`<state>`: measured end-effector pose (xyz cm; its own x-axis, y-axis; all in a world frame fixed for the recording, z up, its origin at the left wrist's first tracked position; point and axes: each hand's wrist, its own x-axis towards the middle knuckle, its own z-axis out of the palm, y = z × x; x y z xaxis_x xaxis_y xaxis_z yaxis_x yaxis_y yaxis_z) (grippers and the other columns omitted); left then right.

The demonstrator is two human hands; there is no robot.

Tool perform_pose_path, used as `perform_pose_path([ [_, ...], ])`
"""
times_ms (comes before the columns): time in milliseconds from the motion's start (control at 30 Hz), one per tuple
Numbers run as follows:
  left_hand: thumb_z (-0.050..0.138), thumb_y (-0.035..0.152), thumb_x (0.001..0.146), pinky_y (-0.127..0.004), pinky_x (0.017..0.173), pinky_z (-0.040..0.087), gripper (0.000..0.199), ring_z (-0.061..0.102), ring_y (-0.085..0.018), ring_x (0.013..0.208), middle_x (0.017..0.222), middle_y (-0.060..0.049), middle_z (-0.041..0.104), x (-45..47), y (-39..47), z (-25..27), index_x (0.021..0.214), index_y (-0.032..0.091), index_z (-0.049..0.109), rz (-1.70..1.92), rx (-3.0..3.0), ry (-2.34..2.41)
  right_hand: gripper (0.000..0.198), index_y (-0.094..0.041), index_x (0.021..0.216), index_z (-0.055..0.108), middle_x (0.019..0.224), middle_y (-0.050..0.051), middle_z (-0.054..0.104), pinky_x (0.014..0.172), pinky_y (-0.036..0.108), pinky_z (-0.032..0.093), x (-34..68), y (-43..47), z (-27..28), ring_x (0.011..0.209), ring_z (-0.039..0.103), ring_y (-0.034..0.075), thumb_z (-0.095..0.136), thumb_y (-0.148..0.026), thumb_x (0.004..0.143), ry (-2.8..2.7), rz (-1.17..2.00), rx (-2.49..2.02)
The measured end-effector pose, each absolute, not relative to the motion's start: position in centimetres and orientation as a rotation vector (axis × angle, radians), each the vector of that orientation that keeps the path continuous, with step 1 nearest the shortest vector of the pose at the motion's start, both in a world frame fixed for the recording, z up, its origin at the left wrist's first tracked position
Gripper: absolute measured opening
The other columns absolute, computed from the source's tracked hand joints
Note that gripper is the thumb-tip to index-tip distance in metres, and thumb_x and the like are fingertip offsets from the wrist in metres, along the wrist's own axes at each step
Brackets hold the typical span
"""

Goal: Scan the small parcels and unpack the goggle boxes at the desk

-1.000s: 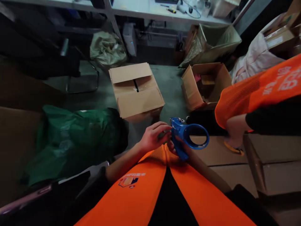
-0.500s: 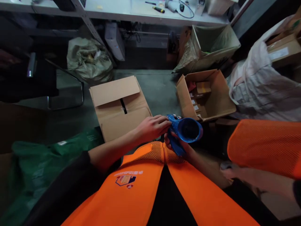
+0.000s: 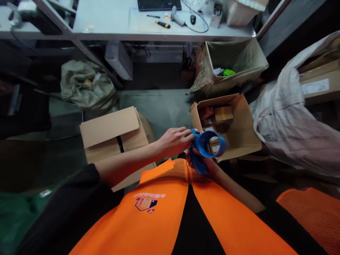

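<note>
A blue tape gun [image 3: 199, 150] is held in front of my waist, its round hub turned up and with no tape roll visible on it. My right hand [image 3: 195, 157] is wrapped round its handle, partly hidden behind the blue plastic. The fingers of my left hand [image 3: 178, 140] are bent together against the left end of the tape gun; their tips are hard to make out. Below my left forearm stands a cardboard box [image 3: 106, 134] with its top flaps folded over and a dark strip showing between them.
An open carton [image 3: 245, 132] with small boxes inside lies ahead right. Behind it stands a lined bin [image 3: 235, 71]; a white sack [image 3: 287, 102] is at the right. Along the back runs a workbench [image 3: 106, 21] with a scanner [image 3: 177, 17]. A co-worker's orange vest [image 3: 310, 212] shows lower right.
My view has tilted up and turned a little, showing more of the bench. Both hands stay on the tape gun. The co-worker's arm at the right has gone out of sight.
</note>
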<state>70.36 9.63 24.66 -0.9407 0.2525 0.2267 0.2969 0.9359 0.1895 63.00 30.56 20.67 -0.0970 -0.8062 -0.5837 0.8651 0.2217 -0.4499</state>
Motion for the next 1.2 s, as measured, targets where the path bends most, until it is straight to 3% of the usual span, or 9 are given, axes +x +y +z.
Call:
perform_pose_path([
  [133, 0.059, 0.028, 0.113, -0.033, 0.074, 0.053, 0.019, 0.069, -0.02, 0.087, 0.096, -0.005, 0.076, 65.3, 9.1, 24.8, 0.102, 0.019, 0.071, -0.363, -0.344, -2.78, 0.044, -0.023, 0.101, 0.063, 0.085, 0.0, 0.068, 0.06, 0.022, 0.048, 57.6, 29.5, 21.6, 0.08, 0.068, 0.016, 0.093, -0.05, 0.084, 0.914, -1.401, 0.033],
  [333, 0.06, 0.014, 0.102, -0.029, 0.074, 0.053, 0.015, 0.067, -0.019, 0.083, 0.089, -0.004, 0.074, 58.1, 4.0, 25.0, 0.091, 0.02, 0.068, -0.426, -0.066, -2.6, 0.051, -0.022, 0.121, 0.068, 0.085, 0.001, 0.07, 0.061, 0.026, 0.054, 52.1, 28.5, 20.7, 0.074, 0.068, 0.017, 0.092, -0.05, 0.085, 0.843, -1.384, -0.045],
  [433, 0.064, 0.011, 0.091, -0.027, 0.073, 0.054, 0.01, 0.065, -0.016, 0.076, 0.084, -0.001, 0.071, 54.3, -1.4, 25.1, 0.087, 0.02, 0.067, -0.598, 0.323, -2.432, 0.057, -0.021, 0.132, 0.068, 0.084, -0.001, 0.069, 0.058, 0.025, 0.053, 49.9, 28.2, 19.3, 0.068, 0.066, 0.015, 0.088, -0.055, 0.091, 0.766, -1.369, -0.063],
  [533, 0.064, 0.014, 0.094, -0.023, 0.068, 0.054, 0.009, 0.064, -0.012, 0.071, 0.085, 0.0, 0.072, 51.2, -5.3, 24.6, 0.09, 0.019, 0.069, -0.869, 0.405, -2.286, 0.059, -0.021, 0.135, 0.068, 0.08, -0.003, 0.066, 0.052, 0.02, 0.047, 47.6, 26.3, 17.9, 0.061, 0.061, 0.011, 0.086, -0.059, 0.094, 0.765, -1.467, -0.054],
  [633, 0.066, 0.021, 0.103, -0.022, 0.069, 0.06, 0.009, 0.072, -0.013, 0.079, 0.096, -0.004, 0.077, 49.0, -6.9, 23.6, 0.105, 0.019, 0.074, -1.112, 0.117, -2.303, 0.055, -0.02, 0.13, 0.07, 0.077, -0.003, 0.064, 0.048, 0.017, 0.042, 44.8, 22.0, 17.5, 0.057, 0.058, 0.01, 0.085, -0.058, 0.094, 0.817, -1.575, -0.076],
  [800, 0.073, 0.037, 0.11, -0.032, 0.092, 0.066, 0.021, 0.079, -0.021, 0.107, 0.118, -0.011, 0.082, 44.8, -10.7, 22.0, 0.126, 0.022, 0.075, -1.099, -0.535, -2.435, 0.049, -0.023, 0.113, 0.068, 0.074, -0.003, 0.061, 0.046, 0.021, 0.041, 40.4, 12.6, 19.2, 0.055, 0.054, 0.012, 0.09, -0.058, 0.087, 0.933, -1.615, -0.005],
  [1000, 0.06, 0.027, 0.115, -0.029, 0.086, 0.061, 0.016, 0.077, -0.019, 0.099, 0.112, -0.01, 0.082, 38.1, -18.7, 21.2, 0.117, 0.021, 0.074, -0.962, -0.755, -2.457, 0.044, -0.025, 0.102, 0.064, 0.078, 0.0, 0.063, 0.05, 0.023, 0.042, 37.1, 4.5, 20.6, 0.067, 0.06, 0.016, 0.092, -0.051, 0.081, 1.023, -1.677, 0.122],
  [1200, 0.055, 0.025, 0.112, -0.031, 0.085, 0.062, 0.017, 0.074, -0.018, 0.093, 0.101, -0.008, 0.078, 31.8, -21.2, 19.6, 0.103, 0.022, 0.069, -1.135, -0.49, -2.448, 0.043, -0.025, 0.094, 0.06, 0.078, 0.0, 0.063, 0.052, 0.02, 0.04, 32.4, 0.7, 20.9, 0.073, 0.062, 0.016, 0.091, -0.051, 0.082, 1.076, -1.675, 0.265],
])
